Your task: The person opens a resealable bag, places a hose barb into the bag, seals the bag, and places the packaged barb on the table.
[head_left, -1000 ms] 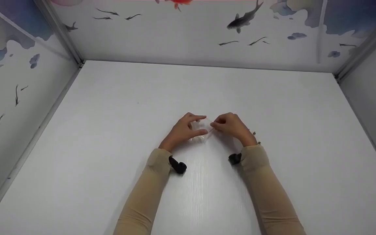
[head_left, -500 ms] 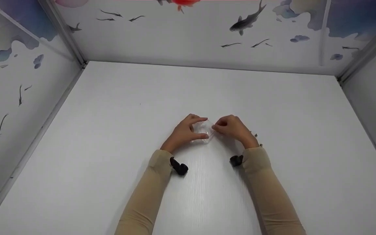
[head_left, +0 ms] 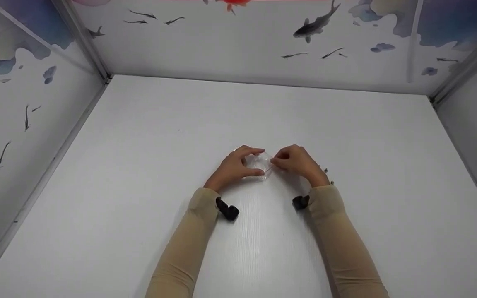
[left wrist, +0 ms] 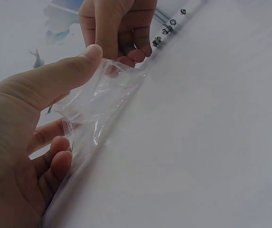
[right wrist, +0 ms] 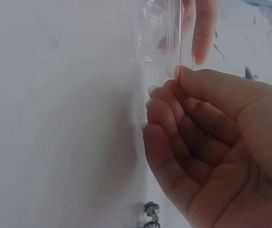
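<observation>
A clear zip-lock bag (head_left: pixel 259 163) with a red line along its mouth is held between both hands, over the middle of the white table. My left hand (head_left: pixel 235 167) holds it from the left, thumb on the near side and forefinger on the far side. Between thumb and forefinger of my right hand (right wrist: pixel 207 128), the end of the red line of the bag (right wrist: pixel 160 33) is pinched; the other fingers curl in below. In the left wrist view the bag (left wrist: pixel 100 102) looks crumpled and see-through, with nothing plainly visible inside.
Several small metal fittings (left wrist: pixel 157 42), which look like bolts with nuts, lie on the table (head_left: pixel 180 107) just right of the right wrist. Panels (head_left: pixel 222 49) printed with fish stand along the back and sides. Each wrist wears a small black camera (head_left: pixel 228 212).
The bag and both hands shift very slightly right in the head view, partly with the camera's own movement. The grip of both hands looks the same.
</observation>
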